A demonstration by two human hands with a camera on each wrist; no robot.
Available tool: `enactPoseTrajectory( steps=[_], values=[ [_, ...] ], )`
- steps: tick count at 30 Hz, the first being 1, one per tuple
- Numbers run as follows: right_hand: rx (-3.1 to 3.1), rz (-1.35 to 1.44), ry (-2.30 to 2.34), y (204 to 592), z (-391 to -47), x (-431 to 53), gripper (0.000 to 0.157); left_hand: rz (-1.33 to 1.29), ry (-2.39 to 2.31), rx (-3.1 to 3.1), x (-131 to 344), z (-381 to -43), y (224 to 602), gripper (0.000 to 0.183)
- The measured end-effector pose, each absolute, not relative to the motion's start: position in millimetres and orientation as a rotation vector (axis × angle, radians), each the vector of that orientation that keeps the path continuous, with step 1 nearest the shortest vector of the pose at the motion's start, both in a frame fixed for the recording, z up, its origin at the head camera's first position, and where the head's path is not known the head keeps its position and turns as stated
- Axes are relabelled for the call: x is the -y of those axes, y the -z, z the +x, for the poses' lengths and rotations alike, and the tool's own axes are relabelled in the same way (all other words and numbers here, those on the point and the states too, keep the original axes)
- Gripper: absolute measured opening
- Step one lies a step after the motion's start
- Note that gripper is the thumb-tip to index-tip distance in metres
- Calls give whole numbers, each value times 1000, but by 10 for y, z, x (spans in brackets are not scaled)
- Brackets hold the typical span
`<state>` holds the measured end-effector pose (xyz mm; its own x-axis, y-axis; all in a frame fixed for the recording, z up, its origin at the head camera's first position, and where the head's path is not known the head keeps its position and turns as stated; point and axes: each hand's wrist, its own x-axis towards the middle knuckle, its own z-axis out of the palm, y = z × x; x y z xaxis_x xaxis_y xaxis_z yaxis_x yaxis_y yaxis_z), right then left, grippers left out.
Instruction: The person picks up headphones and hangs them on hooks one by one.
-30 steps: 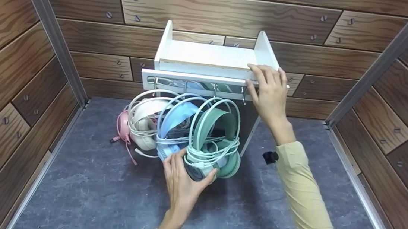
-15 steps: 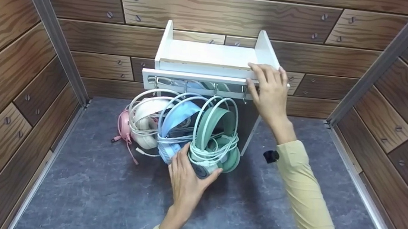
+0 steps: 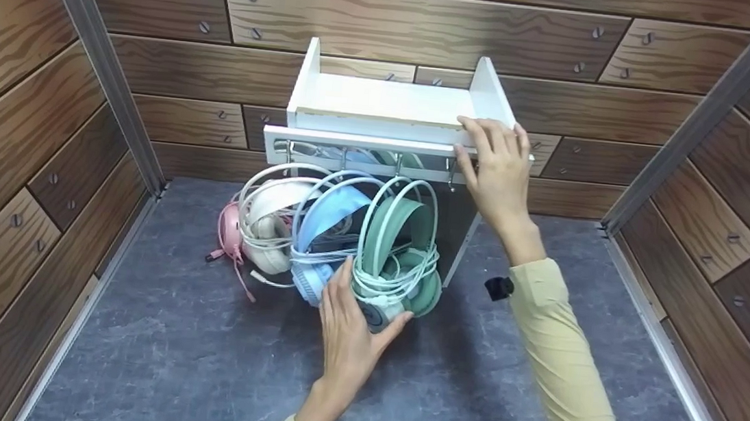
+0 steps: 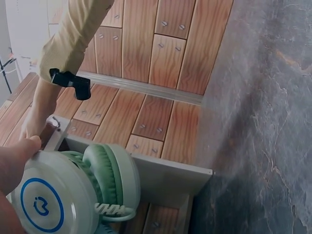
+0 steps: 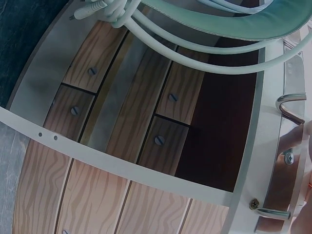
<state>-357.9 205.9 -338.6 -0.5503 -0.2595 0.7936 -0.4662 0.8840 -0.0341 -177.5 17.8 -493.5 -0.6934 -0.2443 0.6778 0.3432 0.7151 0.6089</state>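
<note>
A: The left grip (image 3: 349,335) is holding what?

B: It is pinching the lower ear cup (image 4: 54,195) of the green headphones (image 3: 404,215) between thumb and fingers, from 7 o'clock. Directions are taking those headphones, in the head view, as the clock centre.

A: And the right grip (image 3: 500,174)?

B: It is holding the white rack (image 3: 386,99) between 1 and 2 o'clock, fingers lying over its edge, thumb resting at the hook rail (image 3: 381,144).

A: Where are the headphones sitting?

B: Below the third hook (image 3: 398,165) from the left, which is standing at 12 o'clock. The blue headphones (image 3: 332,217) are sitting just beside them at 9 o'clock.

A: Which step is this?

B: Judging by the layout, the person is settling the cable (image 3: 399,285) loops on that hook. I cannot tell whether the hook is bearing the weight.

A: What is the next move calling for?

B: Probably confirming the seating, lowering the cup gently, then releasing the left grip while the right is steadying the rack.
</note>
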Motion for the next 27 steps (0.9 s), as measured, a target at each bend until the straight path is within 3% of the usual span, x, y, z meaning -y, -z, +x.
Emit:
enactPoseTrajectory(
  steps=[27],
  values=[
    [2195,531,-316,3382,-3576,-2063,41,-188,966,2068,-205,-1834,4901,108]
  ],
)
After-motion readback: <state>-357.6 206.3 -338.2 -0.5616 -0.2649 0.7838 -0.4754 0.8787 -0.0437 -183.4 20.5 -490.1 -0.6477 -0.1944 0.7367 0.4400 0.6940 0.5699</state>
